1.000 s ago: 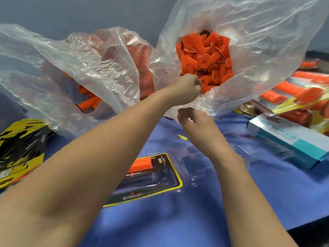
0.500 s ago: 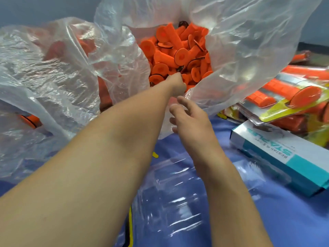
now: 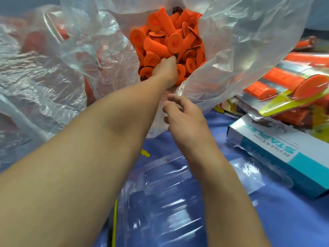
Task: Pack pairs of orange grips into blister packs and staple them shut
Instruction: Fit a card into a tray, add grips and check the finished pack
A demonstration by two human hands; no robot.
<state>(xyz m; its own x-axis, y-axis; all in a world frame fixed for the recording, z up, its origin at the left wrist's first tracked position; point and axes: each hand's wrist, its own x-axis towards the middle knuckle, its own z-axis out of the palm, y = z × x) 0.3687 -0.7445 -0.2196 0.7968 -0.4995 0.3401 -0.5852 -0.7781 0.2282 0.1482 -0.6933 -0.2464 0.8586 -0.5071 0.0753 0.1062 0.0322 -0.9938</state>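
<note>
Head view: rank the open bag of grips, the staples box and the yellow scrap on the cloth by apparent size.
1. open bag of grips: largest, runs past the frame.
2. staples box: nearer the camera, yet clearly smaller.
3. yellow scrap: smallest by far.

Left arm stretched far forward, bare forearm crossing the view. Left hand point(image 3: 165, 69) lies back-up, its fingers hidden. Right hand point(image 3: 185, 120) sits lower and nearer, just beside the left wrist, fingers loosely curled, gripping nothing.
</note>
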